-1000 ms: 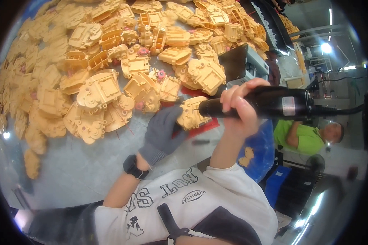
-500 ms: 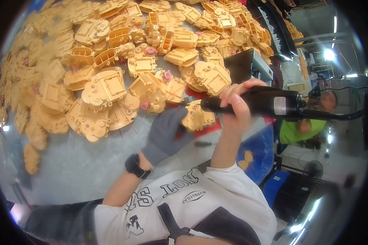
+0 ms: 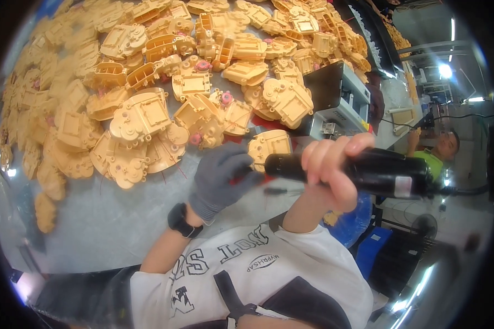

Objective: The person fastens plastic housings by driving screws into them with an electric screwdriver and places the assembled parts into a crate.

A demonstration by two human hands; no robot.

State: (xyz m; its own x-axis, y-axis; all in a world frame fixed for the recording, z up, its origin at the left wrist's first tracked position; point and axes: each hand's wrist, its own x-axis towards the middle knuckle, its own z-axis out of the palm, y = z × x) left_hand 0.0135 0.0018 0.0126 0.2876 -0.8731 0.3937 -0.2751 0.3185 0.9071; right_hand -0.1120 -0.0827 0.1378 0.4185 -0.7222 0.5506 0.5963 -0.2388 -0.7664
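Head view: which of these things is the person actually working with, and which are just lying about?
In use:
- left hand, gloved, on a tan part
- right hand, bare, gripping a black power tool

Lying about:
- pile of tan parts
- grey machine
- table

glove [image 3: 220, 180]: showing plain grey, covering the left hand
power tool [image 3: 362, 171]: looking glossy black, carrying a pale label patch
plastic housing [image 3: 270, 148]: showing yellow-tan
heaped housings [image 3: 142, 118]: showing the same yellow-tan, some bearing pink gears
counter [image 3: 110, 225]: appearing dull grey
wristwatch [image 3: 181, 220]: showing black
shirt [image 3: 258, 274]: showing white, bearing black lettering
box [image 3: 343, 104]: looking pale grey with a black lid
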